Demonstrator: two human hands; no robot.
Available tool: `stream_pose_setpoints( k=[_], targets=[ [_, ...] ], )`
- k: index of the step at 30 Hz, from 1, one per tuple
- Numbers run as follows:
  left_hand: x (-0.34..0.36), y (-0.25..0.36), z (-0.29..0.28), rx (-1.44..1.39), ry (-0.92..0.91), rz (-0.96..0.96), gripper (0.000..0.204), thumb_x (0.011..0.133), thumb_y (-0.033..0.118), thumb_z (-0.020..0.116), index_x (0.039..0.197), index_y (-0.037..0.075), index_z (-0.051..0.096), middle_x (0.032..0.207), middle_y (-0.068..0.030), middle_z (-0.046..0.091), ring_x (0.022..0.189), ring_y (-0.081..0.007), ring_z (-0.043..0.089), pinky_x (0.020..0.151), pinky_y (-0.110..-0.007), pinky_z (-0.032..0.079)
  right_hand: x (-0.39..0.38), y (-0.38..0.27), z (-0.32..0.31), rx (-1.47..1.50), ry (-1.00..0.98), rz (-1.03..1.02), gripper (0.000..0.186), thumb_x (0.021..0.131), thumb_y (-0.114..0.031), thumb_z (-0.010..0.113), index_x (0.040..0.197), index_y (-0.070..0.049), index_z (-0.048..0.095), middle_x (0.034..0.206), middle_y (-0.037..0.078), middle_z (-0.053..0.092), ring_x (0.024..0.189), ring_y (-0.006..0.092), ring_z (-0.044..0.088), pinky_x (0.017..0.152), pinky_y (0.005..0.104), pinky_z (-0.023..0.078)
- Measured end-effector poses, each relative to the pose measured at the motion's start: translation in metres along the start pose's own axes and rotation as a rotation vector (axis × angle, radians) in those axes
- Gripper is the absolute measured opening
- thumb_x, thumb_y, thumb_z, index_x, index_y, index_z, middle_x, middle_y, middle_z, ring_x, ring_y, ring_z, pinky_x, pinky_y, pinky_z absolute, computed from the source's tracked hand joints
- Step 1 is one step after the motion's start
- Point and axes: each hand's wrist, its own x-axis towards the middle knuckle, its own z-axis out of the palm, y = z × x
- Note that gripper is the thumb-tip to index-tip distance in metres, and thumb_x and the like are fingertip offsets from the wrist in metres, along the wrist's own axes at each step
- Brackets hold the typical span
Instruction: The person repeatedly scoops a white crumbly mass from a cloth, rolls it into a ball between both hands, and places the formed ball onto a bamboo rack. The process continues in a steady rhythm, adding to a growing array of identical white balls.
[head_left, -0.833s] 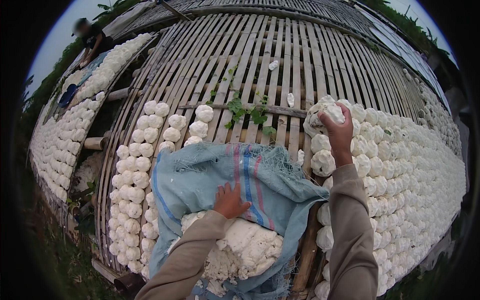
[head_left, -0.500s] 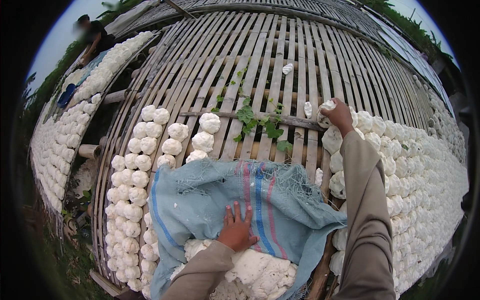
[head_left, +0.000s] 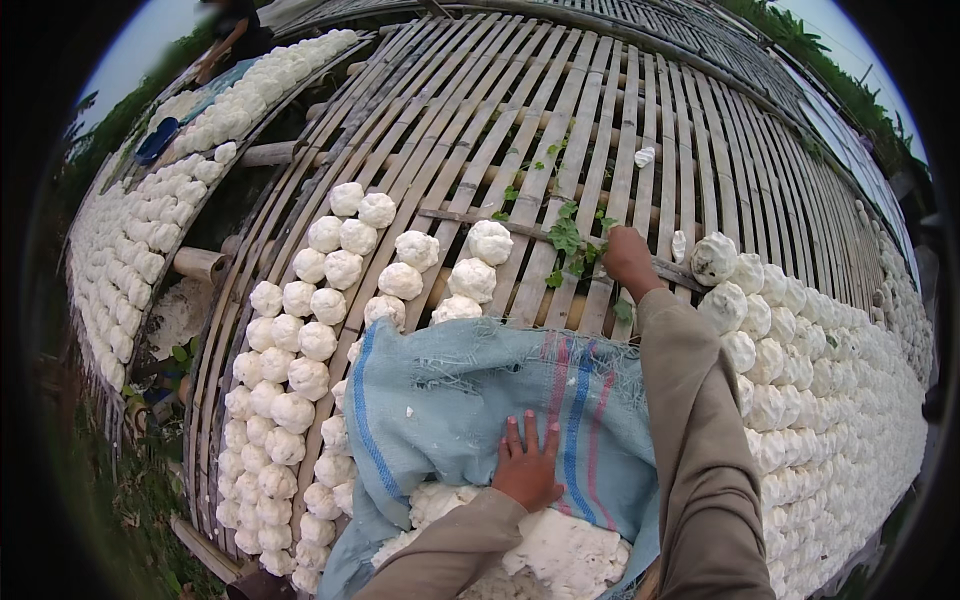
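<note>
Steady the blue woven sack (head_left: 465,385) under the open, spread left hand (head_left: 528,472); go gently with the right hand (head_left: 630,262) beside the leafy vine (head_left: 565,236); its grip I cannot tell.

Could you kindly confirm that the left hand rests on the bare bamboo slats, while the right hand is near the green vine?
Not quite: the left hand rests on the blue woven sack, not on the bamboo slats, as the head view shows. The right hand is near the green vine, as you said.
</note>
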Motion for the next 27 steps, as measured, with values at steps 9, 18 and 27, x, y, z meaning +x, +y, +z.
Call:
stream_pose_setpoints(
  k=[9,18,27],
  targets=[
    [0.001,0.002,-0.001,0.039,-0.024,-0.003,0.111,0.087,0.049,0.080,0.168,0.005,0.018,0.168,-0.0411,0.004,0.152,-0.0679,0.005,0.120,-0.071,0.025,0.049,0.015,-0.006,0.754,0.184,0.154,0.033,0.093,-0.018,0.060,0.111,0.008,0.069,0.105,0.026,0.075,0.108,0.0364,0.071,0.094,0.0452,0.052],
    [0.001,0.002,0.000,0.039,-0.016,0.008,0.111,0.087,0.050,0.080,0.167,0.004,0.018,0.168,-0.0413,0.005,0.152,-0.0686,0.008,0.120,-0.072,0.027,0.018,-0.054,-0.068,2.056,0.071,0.230,0.018,0.095,-0.016,0.046,0.077,-0.016,0.047,0.066,-0.001,0.044,0.060,0.0154,0.042,0.064,0.0372,0.039],
    [0.005,0.001,0.003,0.022,-0.047,-0.024,0.111,0.086,0.048,0.081,0.169,0.010,0.018,0.171,-0.0371,0.003,0.154,-0.0653,0.004,0.122,-0.069,0.020,-0.066,-0.030,-0.050,0.721,0.216,0.151,0.026,0.094,-0.025,0.051,0.095,-0.001,0.058,0.079,0.018,0.066,0.070,0.0372,0.062,0.067,0.0511,0.048]
  ],
)
